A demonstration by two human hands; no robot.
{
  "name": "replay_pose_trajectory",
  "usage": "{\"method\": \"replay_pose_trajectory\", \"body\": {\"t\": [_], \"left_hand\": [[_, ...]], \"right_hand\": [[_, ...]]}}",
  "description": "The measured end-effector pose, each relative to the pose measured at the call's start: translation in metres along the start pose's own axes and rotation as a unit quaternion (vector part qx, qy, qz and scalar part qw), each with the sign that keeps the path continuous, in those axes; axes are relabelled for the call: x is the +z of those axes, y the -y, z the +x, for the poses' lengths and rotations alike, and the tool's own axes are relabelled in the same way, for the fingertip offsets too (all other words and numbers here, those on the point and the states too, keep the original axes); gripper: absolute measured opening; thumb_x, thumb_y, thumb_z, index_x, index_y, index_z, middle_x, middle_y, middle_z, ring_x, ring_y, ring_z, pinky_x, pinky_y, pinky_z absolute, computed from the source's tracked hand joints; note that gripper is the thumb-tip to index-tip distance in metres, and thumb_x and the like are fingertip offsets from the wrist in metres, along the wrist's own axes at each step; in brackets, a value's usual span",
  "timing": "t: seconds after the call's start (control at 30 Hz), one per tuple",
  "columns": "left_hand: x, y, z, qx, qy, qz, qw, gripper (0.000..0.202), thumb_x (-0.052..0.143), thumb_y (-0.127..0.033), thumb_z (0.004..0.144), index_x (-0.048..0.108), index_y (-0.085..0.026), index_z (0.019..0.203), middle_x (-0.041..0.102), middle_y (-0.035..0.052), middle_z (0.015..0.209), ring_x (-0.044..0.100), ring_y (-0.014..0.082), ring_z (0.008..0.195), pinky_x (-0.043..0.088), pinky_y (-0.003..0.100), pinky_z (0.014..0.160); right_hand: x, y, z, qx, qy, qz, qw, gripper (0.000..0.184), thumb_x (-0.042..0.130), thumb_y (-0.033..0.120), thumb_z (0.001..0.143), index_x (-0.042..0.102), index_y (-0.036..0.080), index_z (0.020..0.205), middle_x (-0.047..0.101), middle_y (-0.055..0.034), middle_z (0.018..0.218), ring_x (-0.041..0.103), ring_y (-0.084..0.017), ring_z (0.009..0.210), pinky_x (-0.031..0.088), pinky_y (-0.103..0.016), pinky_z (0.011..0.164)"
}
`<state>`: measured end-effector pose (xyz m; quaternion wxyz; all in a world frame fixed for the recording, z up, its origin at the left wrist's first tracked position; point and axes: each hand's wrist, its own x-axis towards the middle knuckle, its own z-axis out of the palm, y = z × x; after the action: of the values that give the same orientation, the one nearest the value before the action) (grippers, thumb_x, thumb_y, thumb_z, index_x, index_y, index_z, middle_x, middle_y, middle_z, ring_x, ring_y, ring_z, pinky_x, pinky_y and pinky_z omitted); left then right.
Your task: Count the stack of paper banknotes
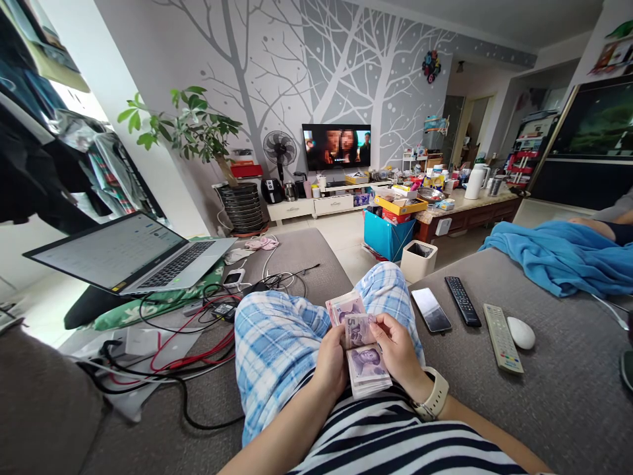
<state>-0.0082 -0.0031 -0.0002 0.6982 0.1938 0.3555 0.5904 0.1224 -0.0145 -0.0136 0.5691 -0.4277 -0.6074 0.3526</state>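
Observation:
I hold a stack of purple banknotes (364,361) over my lap, just above my blue plaid trousers. My left hand (332,365) grips the left side of the stack, fingers curled under it. My right hand (398,351), with a pale watch on its wrist, is closed on the right side of the notes, thumb and fingers pinching the top note, which is folded up and away from the pile.
On the grey sofa to my right lie a phone (432,309), a black remote (462,301), a white remote (502,338) and a white mouse (521,332). An open laptop (133,254) and tangled cables (192,336) lie left. A person under a blue blanket (558,254) rests far right.

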Motion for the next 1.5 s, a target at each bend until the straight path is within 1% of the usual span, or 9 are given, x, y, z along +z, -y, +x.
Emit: {"method": "replay_pose_trajectory", "body": {"t": [0.37,0.67,0.83,1.07,1.33,1.5], "left_hand": [[0.0004,-0.0002,-0.0019,0.002,0.0,0.01,1.0,0.022,0.065,-0.018,0.071,0.067,-0.012,0.092,0.075,0.0096,0.088,0.072,0.0259,0.078,0.058,0.039,0.076],[0.0016,-0.0006,-0.0027,0.01,-0.005,0.008,1.0,0.023,0.064,-0.018,0.073,0.068,-0.011,0.094,0.076,0.0105,0.092,0.073,0.0263,0.08,0.058,0.039,0.076],[0.0032,-0.0012,-0.0041,0.008,-0.006,0.001,1.0,0.022,0.064,-0.019,0.075,0.068,-0.012,0.095,0.076,0.0112,0.093,0.073,0.0272,0.081,0.058,0.04,0.078],[0.0039,-0.0021,-0.0052,0.007,-0.002,0.004,1.0,0.025,0.065,-0.018,0.073,0.068,-0.012,0.097,0.076,0.0106,0.093,0.073,0.0268,0.081,0.058,0.04,0.078],[0.0036,-0.002,-0.0036,-0.004,-0.006,0.006,1.0,0.019,0.063,-0.018,0.072,0.067,-0.012,0.09,0.075,0.0098,0.087,0.072,0.0265,0.079,0.058,0.039,0.076],[0.0014,-0.0012,-0.0019,0.001,-0.002,0.014,1.0,0.018,0.064,-0.019,0.071,0.067,-0.012,0.088,0.075,0.0092,0.085,0.072,0.0264,0.079,0.058,0.039,0.076]], "right_hand": [[0.0,0.0008,-0.0007,0.001,-0.005,0.001,1.0,0.03,0.05,0.046,0.094,0.059,0.019,0.085,0.063,-0.0022,0.074,0.056,-0.018,0.067,0.045,-0.027,0.062],[0.0005,-0.0004,-0.0003,-0.002,-0.009,0.003,1.0,0.031,0.05,0.047,0.093,0.06,0.019,0.084,0.063,-0.0029,0.075,0.058,-0.019,0.069,0.046,-0.027,0.063],[0.0005,-0.0014,-0.0004,-0.001,-0.002,0.003,1.0,0.031,0.049,0.047,0.094,0.06,0.019,0.086,0.064,-0.0035,0.077,0.058,-0.019,0.07,0.046,-0.027,0.063],[0.0008,-0.0011,-0.0006,0.002,-0.002,-0.001,1.0,0.032,0.049,0.049,0.094,0.06,0.019,0.086,0.064,-0.0034,0.078,0.057,-0.019,0.07,0.045,-0.027,0.064],[0.0004,-0.0006,0.0003,-0.003,-0.001,0.007,1.0,0.032,0.049,0.048,0.094,0.06,0.019,0.085,0.063,-0.003,0.076,0.056,-0.018,0.068,0.045,-0.027,0.062],[0.0005,0.0001,0.0006,-0.002,0.002,0.005,1.0,0.032,0.049,0.048,0.094,0.06,0.019,0.086,0.063,-0.0029,0.077,0.057,-0.019,0.069,0.045,-0.027,0.063]]}}
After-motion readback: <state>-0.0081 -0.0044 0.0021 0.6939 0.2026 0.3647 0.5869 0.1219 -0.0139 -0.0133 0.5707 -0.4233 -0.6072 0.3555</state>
